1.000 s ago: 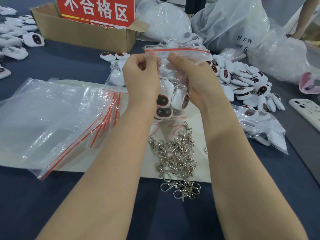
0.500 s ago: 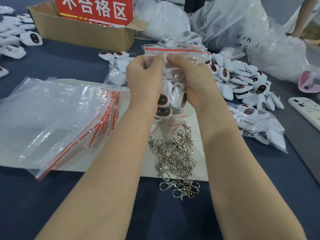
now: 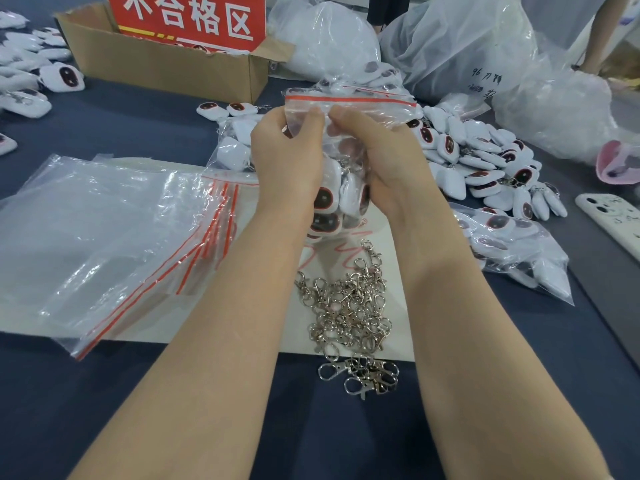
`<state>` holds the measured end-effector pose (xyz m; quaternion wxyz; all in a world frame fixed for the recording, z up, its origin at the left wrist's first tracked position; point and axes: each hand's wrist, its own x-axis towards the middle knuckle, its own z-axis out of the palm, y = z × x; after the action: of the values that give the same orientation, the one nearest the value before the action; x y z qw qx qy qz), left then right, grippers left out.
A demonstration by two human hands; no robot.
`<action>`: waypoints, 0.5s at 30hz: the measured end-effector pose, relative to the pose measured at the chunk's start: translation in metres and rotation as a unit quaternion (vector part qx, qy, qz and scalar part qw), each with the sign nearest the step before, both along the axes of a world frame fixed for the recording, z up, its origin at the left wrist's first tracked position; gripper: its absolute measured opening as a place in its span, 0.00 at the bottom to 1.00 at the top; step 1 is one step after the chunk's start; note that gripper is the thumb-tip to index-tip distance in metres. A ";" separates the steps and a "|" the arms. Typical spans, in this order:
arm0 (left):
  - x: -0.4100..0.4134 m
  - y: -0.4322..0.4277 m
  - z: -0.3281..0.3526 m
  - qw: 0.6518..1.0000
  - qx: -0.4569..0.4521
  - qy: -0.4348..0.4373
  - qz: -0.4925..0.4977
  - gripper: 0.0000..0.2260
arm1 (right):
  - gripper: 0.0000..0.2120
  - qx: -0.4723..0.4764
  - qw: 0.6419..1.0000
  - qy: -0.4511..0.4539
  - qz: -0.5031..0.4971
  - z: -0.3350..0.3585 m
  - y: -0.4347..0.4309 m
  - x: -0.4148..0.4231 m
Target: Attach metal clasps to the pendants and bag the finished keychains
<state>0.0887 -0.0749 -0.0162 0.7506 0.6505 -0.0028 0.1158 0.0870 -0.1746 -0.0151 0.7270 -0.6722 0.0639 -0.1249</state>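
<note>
Pinching just under the red zip (image 3: 349, 99), directly above the clasp pile (image 3: 349, 306), the left hand (image 3: 287, 157) grips the filled bag (image 3: 377, 110) and the right hand (image 3: 384, 161) grips beside it; keychains (image 3: 325, 202) bunch inside. Pressing air out, then running both thumbs along the strip, should seal it cleanly.

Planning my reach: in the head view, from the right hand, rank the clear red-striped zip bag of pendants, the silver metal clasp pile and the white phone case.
1. Clear red-striped zip bag of pendants: gripped by the right hand.
2. Silver metal clasp pile: just below, centre.
3. White phone case: far right.
</note>
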 end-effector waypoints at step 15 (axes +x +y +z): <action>-0.001 -0.001 0.000 0.999 -0.018 0.026 0.020 0.10 | 0.09 0.026 1.000 0.007 0.010 0.000 -0.005 0.001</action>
<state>0.0874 -0.0763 -0.0166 0.7593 0.6399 0.0317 0.1142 0.0877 -0.1792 -0.0148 0.7451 -0.6543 0.0659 -0.1112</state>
